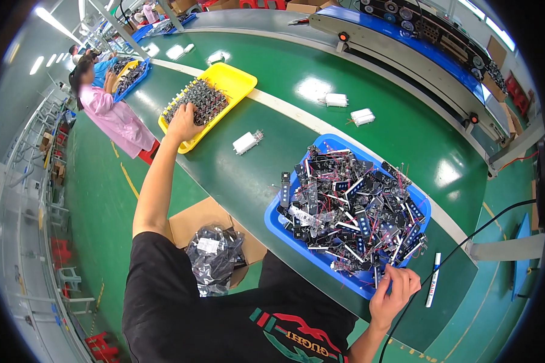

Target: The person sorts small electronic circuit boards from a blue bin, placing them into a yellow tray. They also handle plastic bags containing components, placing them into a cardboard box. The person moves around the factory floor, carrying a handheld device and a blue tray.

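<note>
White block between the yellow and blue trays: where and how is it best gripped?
Probably by the long sides of the white block's plain body, from above and its lower-left end. It lies flat on the green tabletop, apart from both trays, and its fiddly, clear-looking end points upper right, best left untouched. The left hand is nearer.

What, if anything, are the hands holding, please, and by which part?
That cannot be told: the left hand reaches into the yellow tray, the right hand is at the blue tray.
</note>
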The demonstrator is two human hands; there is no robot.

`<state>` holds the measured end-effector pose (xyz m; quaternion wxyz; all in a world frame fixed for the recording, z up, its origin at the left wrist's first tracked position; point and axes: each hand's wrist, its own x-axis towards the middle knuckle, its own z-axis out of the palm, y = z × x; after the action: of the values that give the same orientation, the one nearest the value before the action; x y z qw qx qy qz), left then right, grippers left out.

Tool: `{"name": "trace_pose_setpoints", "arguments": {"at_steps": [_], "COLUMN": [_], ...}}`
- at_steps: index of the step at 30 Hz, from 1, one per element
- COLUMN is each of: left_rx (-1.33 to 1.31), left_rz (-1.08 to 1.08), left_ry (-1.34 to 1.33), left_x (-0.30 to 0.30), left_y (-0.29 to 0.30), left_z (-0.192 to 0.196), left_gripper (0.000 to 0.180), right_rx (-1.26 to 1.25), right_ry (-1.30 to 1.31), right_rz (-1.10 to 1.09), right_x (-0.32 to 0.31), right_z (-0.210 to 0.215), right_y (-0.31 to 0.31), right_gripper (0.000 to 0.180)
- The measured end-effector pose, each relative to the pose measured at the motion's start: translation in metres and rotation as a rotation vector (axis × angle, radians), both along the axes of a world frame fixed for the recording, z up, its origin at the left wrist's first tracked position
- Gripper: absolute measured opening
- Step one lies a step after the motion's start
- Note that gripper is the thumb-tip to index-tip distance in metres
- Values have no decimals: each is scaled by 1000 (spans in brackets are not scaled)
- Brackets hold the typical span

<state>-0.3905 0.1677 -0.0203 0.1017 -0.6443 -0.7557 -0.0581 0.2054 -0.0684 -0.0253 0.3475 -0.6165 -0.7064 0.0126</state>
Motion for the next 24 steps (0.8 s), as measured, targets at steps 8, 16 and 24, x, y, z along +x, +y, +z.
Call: {"name": "trace_pose_setpoints", "arguments": {"at_steps": [8,16,24], "left_rx": [99,37,-39], "left_rz": [-175,23,-121], "left_ry": [229,-81,-75], "left_x": [10,7,8], "left_y": [-1,11,2], "left_z": [3,19,9], "left_gripper": [40,39,40], "right_rx": [3,-10,-1], "right_ry": [7,15,11], "right_rz": [-14,-42,-32], "right_x": [3,5,1], "right_z": [-5,3,6], "right_y": [-6,-13,-9], "right_gripper": [19,19,18]}}
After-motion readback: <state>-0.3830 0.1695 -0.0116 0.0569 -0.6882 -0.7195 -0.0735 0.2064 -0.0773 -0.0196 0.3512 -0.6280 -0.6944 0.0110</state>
